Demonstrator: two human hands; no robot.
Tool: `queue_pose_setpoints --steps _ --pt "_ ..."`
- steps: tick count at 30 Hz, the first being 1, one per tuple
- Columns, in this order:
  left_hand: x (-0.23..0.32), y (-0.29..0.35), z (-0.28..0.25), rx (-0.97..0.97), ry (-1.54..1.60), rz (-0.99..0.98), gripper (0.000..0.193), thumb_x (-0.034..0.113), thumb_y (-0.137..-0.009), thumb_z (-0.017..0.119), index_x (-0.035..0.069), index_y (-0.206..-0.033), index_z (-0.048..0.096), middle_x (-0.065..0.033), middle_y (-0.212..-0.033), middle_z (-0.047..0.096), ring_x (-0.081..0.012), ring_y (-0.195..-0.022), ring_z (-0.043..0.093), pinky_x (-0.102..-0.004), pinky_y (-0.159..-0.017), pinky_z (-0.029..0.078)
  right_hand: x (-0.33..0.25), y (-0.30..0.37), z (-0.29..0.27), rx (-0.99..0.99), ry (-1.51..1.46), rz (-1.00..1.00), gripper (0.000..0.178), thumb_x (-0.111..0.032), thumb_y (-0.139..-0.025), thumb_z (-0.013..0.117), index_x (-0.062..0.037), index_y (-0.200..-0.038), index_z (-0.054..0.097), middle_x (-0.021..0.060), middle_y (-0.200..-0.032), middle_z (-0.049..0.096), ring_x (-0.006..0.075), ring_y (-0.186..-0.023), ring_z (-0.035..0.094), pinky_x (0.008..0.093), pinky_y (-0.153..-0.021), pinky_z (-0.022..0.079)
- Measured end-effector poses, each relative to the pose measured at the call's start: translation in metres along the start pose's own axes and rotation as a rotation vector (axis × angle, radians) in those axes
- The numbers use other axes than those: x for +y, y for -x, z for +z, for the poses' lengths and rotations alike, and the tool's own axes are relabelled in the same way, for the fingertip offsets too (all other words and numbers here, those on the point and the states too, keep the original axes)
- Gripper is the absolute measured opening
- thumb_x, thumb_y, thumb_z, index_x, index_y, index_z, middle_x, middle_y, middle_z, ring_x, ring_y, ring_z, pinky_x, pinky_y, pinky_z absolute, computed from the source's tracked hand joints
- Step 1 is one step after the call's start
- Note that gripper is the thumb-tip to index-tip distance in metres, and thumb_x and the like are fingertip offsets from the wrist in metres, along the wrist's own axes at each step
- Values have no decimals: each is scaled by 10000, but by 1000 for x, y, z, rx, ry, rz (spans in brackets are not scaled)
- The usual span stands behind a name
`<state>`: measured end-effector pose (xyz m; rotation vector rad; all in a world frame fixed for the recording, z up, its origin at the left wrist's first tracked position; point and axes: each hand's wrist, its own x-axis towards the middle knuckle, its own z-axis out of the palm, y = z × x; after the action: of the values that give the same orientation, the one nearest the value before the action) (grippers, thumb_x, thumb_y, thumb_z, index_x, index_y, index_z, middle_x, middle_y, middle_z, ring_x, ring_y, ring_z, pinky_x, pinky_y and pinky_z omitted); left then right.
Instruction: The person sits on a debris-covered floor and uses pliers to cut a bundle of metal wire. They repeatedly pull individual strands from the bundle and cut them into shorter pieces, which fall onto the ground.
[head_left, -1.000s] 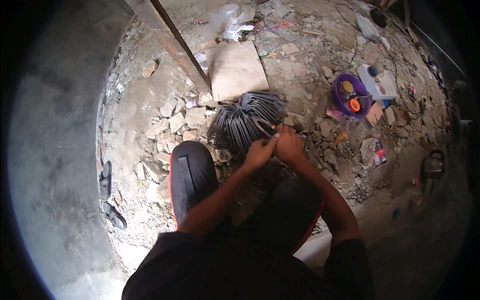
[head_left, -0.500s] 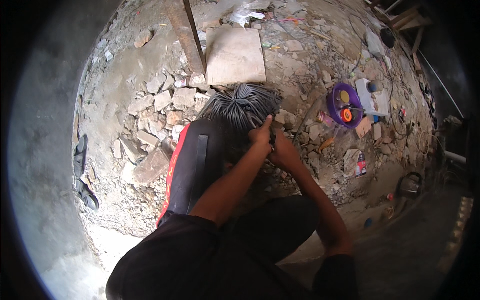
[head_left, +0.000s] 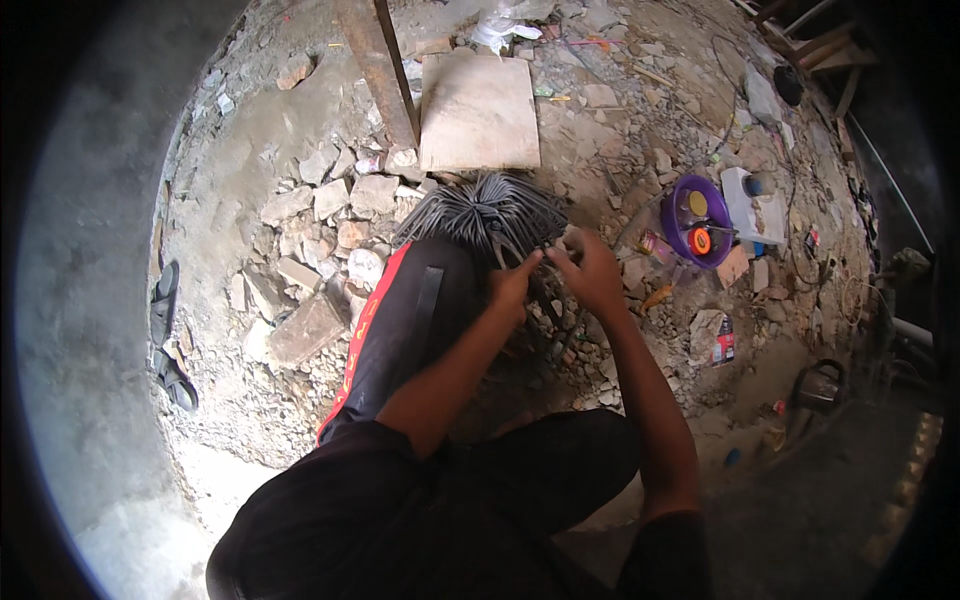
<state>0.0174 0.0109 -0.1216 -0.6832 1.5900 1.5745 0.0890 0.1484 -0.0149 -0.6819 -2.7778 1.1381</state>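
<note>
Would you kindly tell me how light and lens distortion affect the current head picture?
In the head view, the grey floor has a bowed edge and the corners go black; also in the head view, glare whitens the lower-left ground, while the dark trousers lose detail in shadow.

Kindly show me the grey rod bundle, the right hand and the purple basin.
Grey rod bundle (head_left: pixel 486 208): head view, its middle.
Right hand (head_left: pixel 598 273): head view, back of hand.
Purple basin (head_left: pixel 669 218): head view, left wall.

Bundle of dark grey bent metal rods (head_left: pixel 478 206), fanned from gathered middle, lying among rubble (head_left: pixel 373 196).
</note>
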Motion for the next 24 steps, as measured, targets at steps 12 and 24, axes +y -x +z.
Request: queue_pose_setpoints --steps 12,24 --pt "18 4 -35 -160 -172 30 345 248 -892 823 8 -756 615 -90 -796 623 -185 -703 594 -444 -620 460 -11 -77 45 -48 301 -310 818 -454 -945 709 -83 -1592 373 225 -1579 452 444 -1426 446 528 -1160 400" --pt "34 2 -67 -1172 711 -438 244 330 -963 738 172 -849 590 21 -764 601 -120 -673 619 -286 -603 509 1 -84 33 -150 254 -258 816 -451 -954 692 -34 -1577 371 235 -1608 412 446 -1475 397 501 -1150 423"
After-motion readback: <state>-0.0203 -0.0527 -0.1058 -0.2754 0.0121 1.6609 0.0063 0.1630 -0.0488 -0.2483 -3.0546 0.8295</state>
